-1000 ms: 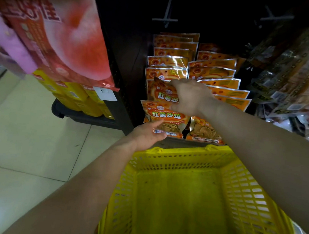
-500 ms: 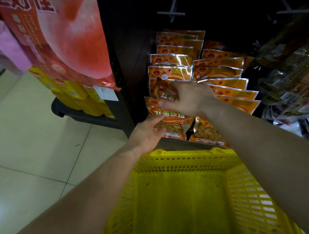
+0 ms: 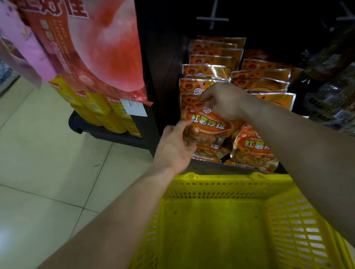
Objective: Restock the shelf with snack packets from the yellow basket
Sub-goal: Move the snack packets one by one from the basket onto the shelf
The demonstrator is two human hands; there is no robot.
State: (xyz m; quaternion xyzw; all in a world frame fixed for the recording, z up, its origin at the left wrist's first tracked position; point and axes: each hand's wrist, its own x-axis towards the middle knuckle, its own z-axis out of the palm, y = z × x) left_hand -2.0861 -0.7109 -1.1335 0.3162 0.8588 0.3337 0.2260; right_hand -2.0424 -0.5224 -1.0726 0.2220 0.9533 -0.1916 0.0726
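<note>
Nearest, the yellow basket [image 3: 221, 183], perforated plastic, is sitting under both forearms. Just beyond its rim the left hand [image 3: 174, 149] is pinching the lower left edge of a glossy orange snack packet [image 3: 211, 125], while the right hand [image 3: 225, 102] is gripping its top. Behind, matching foil packets [image 3: 208, 71] are overlapping in two rows against the dark shelf [image 3: 158, 52]; pale shiny floor tiles [image 3: 28, 163] are spreading out leftward

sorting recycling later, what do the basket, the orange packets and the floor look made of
The basket looks like moulded plastic, matte yellow: perforated lattice walls, one-piece rim.
Each packet looks like thin glossy film, probably foil-lined: bright metallic edges and crinkled highlights.
The floor looks like glazed tile, likely ceramic: straight grout lines and a soft glare patch.
</note>
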